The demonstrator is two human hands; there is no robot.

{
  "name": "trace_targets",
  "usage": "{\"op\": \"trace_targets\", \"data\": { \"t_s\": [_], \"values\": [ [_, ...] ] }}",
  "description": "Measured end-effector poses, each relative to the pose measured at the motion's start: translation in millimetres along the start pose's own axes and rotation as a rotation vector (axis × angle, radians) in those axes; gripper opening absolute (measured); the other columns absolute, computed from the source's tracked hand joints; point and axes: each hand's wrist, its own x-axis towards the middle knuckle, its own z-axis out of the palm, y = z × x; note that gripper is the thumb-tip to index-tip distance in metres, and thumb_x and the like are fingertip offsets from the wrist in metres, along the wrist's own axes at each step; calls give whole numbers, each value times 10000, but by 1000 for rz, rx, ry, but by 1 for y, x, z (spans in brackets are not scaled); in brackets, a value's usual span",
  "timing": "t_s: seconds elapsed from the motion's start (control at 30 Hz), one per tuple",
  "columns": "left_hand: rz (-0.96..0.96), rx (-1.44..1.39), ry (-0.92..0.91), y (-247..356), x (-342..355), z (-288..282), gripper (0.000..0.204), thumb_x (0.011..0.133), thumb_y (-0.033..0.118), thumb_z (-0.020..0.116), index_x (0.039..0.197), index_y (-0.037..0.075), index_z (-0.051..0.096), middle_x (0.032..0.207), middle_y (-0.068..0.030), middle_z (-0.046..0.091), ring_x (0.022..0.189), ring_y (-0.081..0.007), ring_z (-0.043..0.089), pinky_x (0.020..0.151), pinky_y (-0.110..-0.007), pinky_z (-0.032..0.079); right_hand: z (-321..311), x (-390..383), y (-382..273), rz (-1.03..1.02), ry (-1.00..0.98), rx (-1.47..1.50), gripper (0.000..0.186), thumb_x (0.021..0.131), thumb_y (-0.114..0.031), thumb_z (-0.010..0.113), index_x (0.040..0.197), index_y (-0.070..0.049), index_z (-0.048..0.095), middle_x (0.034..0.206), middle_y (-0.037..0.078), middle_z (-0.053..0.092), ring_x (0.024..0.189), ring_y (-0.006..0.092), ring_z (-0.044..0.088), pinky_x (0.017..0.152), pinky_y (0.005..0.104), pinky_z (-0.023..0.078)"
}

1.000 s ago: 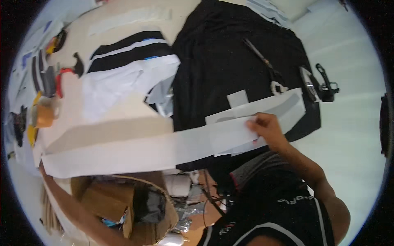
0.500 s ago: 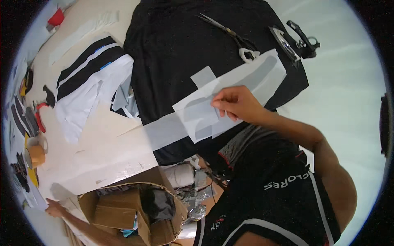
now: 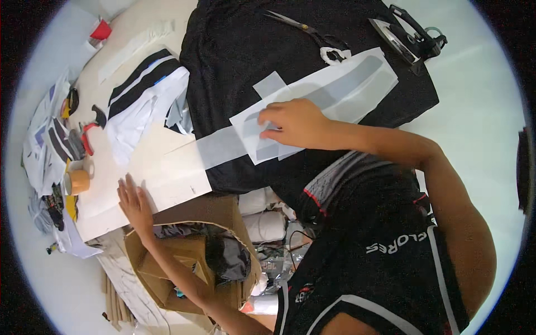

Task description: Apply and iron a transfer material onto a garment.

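My right hand (image 3: 296,123) rests over thin white sheets (image 3: 357,84) with greyish strips, its thumb and fingers apart and the fingertips at the sheets. Beneath them, a pale strip (image 3: 223,148) runs left over the black cloth (image 3: 229,67), and a small pale rectangle (image 3: 271,85) sticks out at the top. My left hand (image 3: 134,202) lies with fingers spread near the front edge of the cream tabletop (image 3: 167,173), holding nothing. Beyond the sheets lie scissors (image 3: 307,28) with white-wrapped handles. An iron (image 3: 399,42) with a black handle is at the far right.
A white garment piece with black stripes (image 3: 148,95) lies left of the black cloth. Farther left are a red-handled tool (image 3: 87,138) and an orange tape roll (image 3: 77,182). Under the front edge stands an open cardboard box (image 3: 142,279) of cloth, with white rolls (image 3: 262,226) beside it.
My left hand has come from the lower left up onto the table edge, fingers spreading. My right hand has shifted left over the sheets and its pinch has opened. The view has shifted.
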Motion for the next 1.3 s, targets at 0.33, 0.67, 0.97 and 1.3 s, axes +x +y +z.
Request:
{"op": "trace_targets", "data": {
  "t_s": [0.33, 0.67, 0.97, 1.3],
  "values": [
    [-184, 139, -103, -7, -1, 9, 581, 998, 542, 326, 1520, 294, 273, 1586, -131, 204, 1467, -340, 157, 1150, -609, 74, -2, 31, 0, -344, 277, -108, 129, 803, -224, 690, 879, -132, 642, 871, 46, 562, 818, 242, 617, 701, 398, 503],
    [-330, 19, -1, -55, 7, 15, 655, 942, 593, 426, 1496, 253, 345, 1572, -133, 247, 1456, -348, 192, 1146, -603, 99, -7, 162, 3, -337, -105, 472, 202, 742, -99, 670, 938, -56, 659, 935, 127, 671, 903, 292, 642, 777, 397, 509],
    [169, -211, 67, 63, 27, 16, 484, 1002, 430, 427, 1459, 272, 430, 1576, -84, 259, 1466, -315, 179, 1171, -534, 76, -2, 154, 7, -329, 445, 300, 210, 804, -78, 681, 1013, -60, 664, 897, 121, 638, 870, 286, 643, 765, 375, 507],
    [16, -176, 236, 157, 37, 2, 410, 997, 321, 500, 1363, 142, 545, 1426, -179, 454, 1360, -338, 359, 1124, -493, 245, -44, 42, 78, 18, 178, -29, 281, 775, -296, 726, 989, -115, 701, 954, 101, 648, 999, 324, 602, 811, 426, 520]
  ]
}}
